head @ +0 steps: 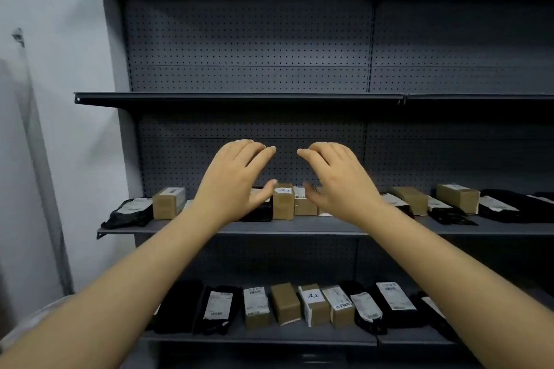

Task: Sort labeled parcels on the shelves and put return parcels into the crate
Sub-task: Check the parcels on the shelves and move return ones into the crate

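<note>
— Brown cardboard and black plastic, is that what sits on the middle shelf?
— Yes, labeled parcels stand in a row along it. There is a black bag at the left end and a brown box just beside it. More boxes and bags run out to the right, where the frame cuts the row off.
— And the hands?
— Both are raised in front of that shelf. Both the left hand and the right hand have their fingers apart and loosely bent, holding nothing.
— Do they touch anything?
— The left thumb lies just beside the small box with a handwritten label, but I cannot tell whether it touches. The hands hide the parcels behind them, and the right thumb is blurred.
— Lower down?
— The lower shelf carries another row, with boxes in the middle and black bags on either side. One white-labeled box bears handwriting too. The forearms cover both ends of that row, and the printed labels are too small to read.
— Above?
— The upper shelf shows only its front edge, before a dark pegboard.
</note>
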### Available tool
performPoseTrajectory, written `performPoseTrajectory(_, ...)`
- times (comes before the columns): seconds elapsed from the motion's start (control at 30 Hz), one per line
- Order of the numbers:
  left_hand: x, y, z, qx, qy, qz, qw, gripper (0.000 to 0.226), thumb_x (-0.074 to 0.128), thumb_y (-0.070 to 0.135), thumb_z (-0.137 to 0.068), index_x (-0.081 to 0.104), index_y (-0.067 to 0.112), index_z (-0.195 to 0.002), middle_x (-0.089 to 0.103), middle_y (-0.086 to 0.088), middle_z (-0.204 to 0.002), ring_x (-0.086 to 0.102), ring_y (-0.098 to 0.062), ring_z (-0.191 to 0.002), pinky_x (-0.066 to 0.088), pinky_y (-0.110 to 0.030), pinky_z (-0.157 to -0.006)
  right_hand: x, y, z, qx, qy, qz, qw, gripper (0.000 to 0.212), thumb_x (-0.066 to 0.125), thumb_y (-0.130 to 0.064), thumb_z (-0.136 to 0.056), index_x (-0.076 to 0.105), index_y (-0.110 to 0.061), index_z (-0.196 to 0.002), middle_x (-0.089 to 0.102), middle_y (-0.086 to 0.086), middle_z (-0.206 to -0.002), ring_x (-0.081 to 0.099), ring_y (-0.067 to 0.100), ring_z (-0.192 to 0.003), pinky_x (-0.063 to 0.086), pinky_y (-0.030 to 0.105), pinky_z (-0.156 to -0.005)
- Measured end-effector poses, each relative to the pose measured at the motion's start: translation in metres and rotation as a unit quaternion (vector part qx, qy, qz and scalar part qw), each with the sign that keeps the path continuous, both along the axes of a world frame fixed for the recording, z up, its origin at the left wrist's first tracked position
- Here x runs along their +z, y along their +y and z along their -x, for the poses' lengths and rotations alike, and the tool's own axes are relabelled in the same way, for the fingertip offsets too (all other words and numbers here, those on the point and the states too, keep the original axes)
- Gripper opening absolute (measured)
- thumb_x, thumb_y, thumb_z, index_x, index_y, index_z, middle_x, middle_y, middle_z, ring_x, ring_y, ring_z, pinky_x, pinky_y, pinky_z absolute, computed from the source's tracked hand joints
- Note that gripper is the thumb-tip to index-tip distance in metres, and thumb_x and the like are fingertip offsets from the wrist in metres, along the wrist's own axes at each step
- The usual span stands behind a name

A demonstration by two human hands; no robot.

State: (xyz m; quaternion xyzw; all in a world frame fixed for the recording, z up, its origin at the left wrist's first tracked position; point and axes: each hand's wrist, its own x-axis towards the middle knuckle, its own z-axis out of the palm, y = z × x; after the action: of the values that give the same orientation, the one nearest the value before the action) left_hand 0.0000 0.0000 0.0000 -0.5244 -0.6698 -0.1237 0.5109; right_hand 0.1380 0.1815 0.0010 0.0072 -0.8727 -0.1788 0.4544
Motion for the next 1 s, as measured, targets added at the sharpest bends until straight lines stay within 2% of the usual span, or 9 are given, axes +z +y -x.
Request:
performPoseTrajectory(0.13,-0.028,-0.013,0.014,0.029,-0.028,0.013,0.999,0.054,0.057,0.041,-0.086,0.058,0.007,-0.128,0.062,-0.009,-0.115,0.055,-0.028,-0.109,0.043,-0.041,-0.094,-0.028,-0.008,0.022,0.012,-0.042,0.009,0.999,0.063,0.079,-0.023,-0.070,0.058,-0.005,-0.126,0.061,0.010,-0.111,0.060,0.030,-0.101,0.049,0.041,-0.089)
performPoseTrajectory(0.57,-0.084,-0.114,0.093,0.118,-0.094,0.004,0.989,0.048,0.058,0.040,-0.083,0.062,0.007,-0.118,0.062,-0.009,-0.109,0.057,-0.028,-0.101,0.047,-0.040,-0.085,-0.078,-0.088,0.147,0.132,-0.132,0.014,0.982,0.053,0.069,-0.026,-0.081,0.052,-0.011,-0.129,0.056,0.009,-0.120,0.055,0.030,-0.104,0.048,0.039,-0.087)
performPoseTrajectory(0.77,-0.093,-0.172,0.169,0.155,-0.121,0.013,0.980,0.049,0.056,0.043,-0.085,0.061,0.009,-0.120,0.062,-0.007,-0.112,0.058,-0.027,-0.102,0.045,-0.038,-0.087,-0.084,-0.139,0.228,0.149,-0.132,0.018,0.980,0.050,0.069,-0.024,-0.080,0.054,-0.010,-0.126,0.057,0.010,-0.115,0.056,0.031,-0.099,0.049,0.041,-0.084)
performPoseTrajectory(1.0,-0.088,-0.224,0.279,0.151,-0.127,0.022,0.980,0.051,0.056,0.044,-0.085,0.059,0.011,-0.124,0.062,-0.006,-0.113,0.058,-0.026,-0.103,0.048,-0.039,-0.087,-0.086,-0.187,0.331,0.142,-0.117,0.041,0.982,0.050,0.071,-0.022,-0.076,0.055,-0.012,-0.123,0.058,0.007,-0.113,0.058,0.028,-0.097,0.049,0.038,-0.084)
